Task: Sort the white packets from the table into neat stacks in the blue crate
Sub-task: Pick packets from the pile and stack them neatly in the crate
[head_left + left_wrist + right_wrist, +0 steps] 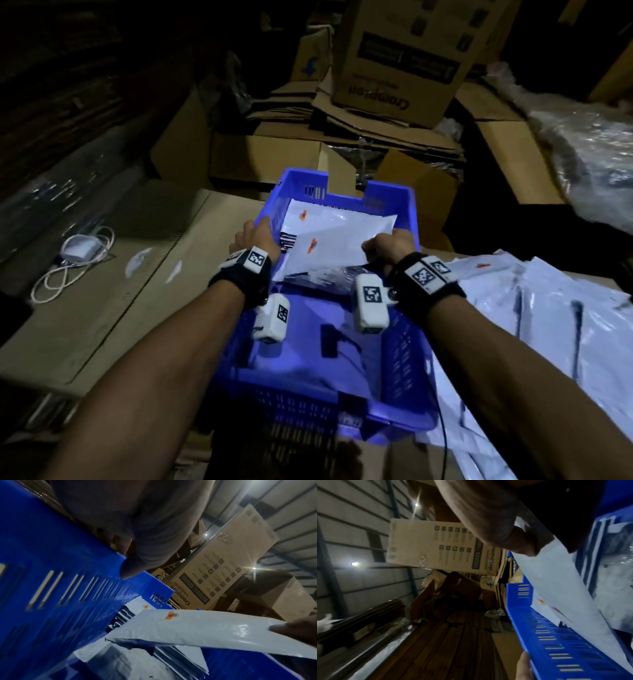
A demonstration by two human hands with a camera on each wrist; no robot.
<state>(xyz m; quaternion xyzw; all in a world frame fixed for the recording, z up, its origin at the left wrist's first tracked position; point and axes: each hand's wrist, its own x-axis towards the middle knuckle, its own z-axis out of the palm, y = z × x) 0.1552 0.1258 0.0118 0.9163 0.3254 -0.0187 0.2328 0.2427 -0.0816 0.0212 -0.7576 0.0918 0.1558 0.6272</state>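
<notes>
Far left on the table: white charger with cable, not part of the job. My left hand sits on the blue crate's left rim, thumb inside per the left wrist view; fingers go over the outside wall, out of view, so grip state there: can't tell. It holds no packet.

Centre: the white packet in play hangs tilted over the crate's far half, long axis running left-right across the crate, its left end low over the packets already stacked there. Right hand pinches its right edge, thumb on top. So the packet lies left of that grip, and the right hand does the lowering.

Left wrist view shows the gap under the packet and the striped packets below; head view hides that. Right wrist view shows the pinch itself.

Far right: loose pile of white packets on the table, just beside the crate, nearer my right hand.
</notes>
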